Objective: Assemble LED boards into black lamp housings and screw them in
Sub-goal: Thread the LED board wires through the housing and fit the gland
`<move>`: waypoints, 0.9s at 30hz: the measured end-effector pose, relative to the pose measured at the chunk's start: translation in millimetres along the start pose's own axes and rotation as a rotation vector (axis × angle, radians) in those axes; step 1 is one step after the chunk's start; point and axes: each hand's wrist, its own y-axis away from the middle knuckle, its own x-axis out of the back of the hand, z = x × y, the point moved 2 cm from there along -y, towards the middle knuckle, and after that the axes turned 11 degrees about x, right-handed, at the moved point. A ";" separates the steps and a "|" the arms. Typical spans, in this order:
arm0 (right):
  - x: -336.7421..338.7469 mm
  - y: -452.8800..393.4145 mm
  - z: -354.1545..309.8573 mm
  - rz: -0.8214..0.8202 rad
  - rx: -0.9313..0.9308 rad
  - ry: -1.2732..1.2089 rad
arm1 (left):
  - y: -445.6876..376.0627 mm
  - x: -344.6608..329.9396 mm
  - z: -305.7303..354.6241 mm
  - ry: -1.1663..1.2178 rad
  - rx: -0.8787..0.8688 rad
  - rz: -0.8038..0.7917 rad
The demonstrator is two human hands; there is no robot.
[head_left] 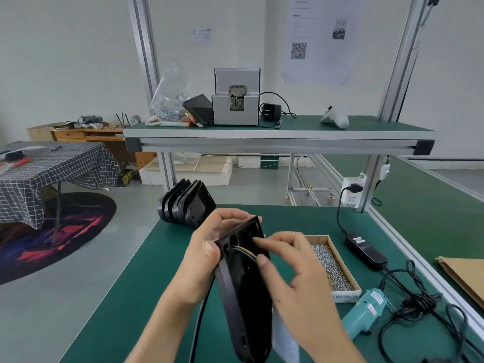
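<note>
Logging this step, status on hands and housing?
Left hand grips black housing by its top edge, held above the mat. Right hand pinches the coloured wires at its opening. Screwdriver untouched. Nothing in the way.

The workbench top was dark green, framed in silver-grey metal, and the shelf above it had the same green surface. The lamp housing was black, with thin yellow and blue wires showing at its opening, and the stack of housings behind it was black as well. The cardboard box was tan and held shiny silver screws. The electric screwdriver was pale teal with a red-and-white label. The power adapter and its cables were black. To the left, the tablecloth was dark with a white grid check, and the round rug was black with red, blue and purple streaks.
</note>
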 end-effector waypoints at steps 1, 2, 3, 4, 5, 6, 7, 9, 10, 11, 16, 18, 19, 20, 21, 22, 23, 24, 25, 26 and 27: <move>3.3 0.9 2.7 0.028 -0.003 0.042 | 0.4 1.1 -0.7 0.038 0.009 -0.008; 6.6 0.7 6.8 0.007 -0.048 0.041 | 0.1 1.6 -1.1 0.073 0.018 -0.020; 9.9 0.2 12.0 -0.053 -0.130 -0.007 | -0.2 1.8 -1.3 0.107 0.025 -0.036; 12.4 -1.7 15.4 -0.131 -0.228 -0.116 | -0.5 1.6 -1.3 0.139 0.020 -0.047; 13.7 -2.3 19.8 -0.224 -0.294 -0.216 | -0.4 1.7 -1.5 0.163 0.008 -0.055; 14.4 -3.1 23.0 -0.310 -0.308 -0.278 | -1.0 1.8 -2.1 0.185 0.001 -0.059; 14.4 -2.8 26.2 -0.390 -0.302 -0.286 | -1.6 1.9 -4.0 0.216 0.003 -0.067; 10.7 1.7 29.4 -0.486 -0.282 -0.263 | -0.7 0.8 -7.7 0.291 0.030 -0.070; 8.1 3.8 30.5 -0.487 -0.273 -0.256 | -0.4 0.8 -10.5 0.311 0.064 -0.049; 6.1 5.3 32.2 -0.458 -0.264 -0.261 | -0.9 1.9 -13.8 0.301 0.103 -0.008; 6.5 8.2 41.9 -0.243 -0.309 -0.226 | -4.5 10.0 -32.7 0.063 0.223 0.233; 6.4 7.8 44.2 -0.212 -0.329 -0.214 | -3.1 12.7 -42.6 0.107 0.248 0.228; 6.1 7.8 44.9 -0.203 -0.334 -0.203 | -1.0 10.1 -45.8 0.154 0.248 0.178; 5.6 8.0 44.5 -0.189 -0.334 -0.178 | 2.6 6.0 -47.3 0.190 0.236 0.128; 5.0 8.4 44.3 -0.169 -0.343 -0.151 | 6.3 1.5 -49.2 0.228 0.227 0.092; 4.3 9.4 44.4 -0.146 -0.368 -0.139 | 10.1 -2.1 -51.5 0.271 0.238 0.075; 3.2 11.0 44.9 -0.129 -0.397 -0.145 | 14.7 -5.2 -53.7 0.293 0.233 0.088; 2.1 11.9 44.6 -0.113 -0.420 -0.158 | 19.0 -6.7 -57.9 0.294 0.195 0.132; 1.6 13.0 44.3 -0.098 -0.430 -0.160 | 23.3 -8.8 -60.1 0.263 0.163 0.194; 1.0 14.2 45.1 -0.086 -0.438 -0.151 | 26.9 -11.3 -59.4 0.191 0.150 0.273; 0.3 15.5 45.8 -0.079 -0.445 -0.132 | 27.9 -14.4 -58.3 0.110 0.149 0.309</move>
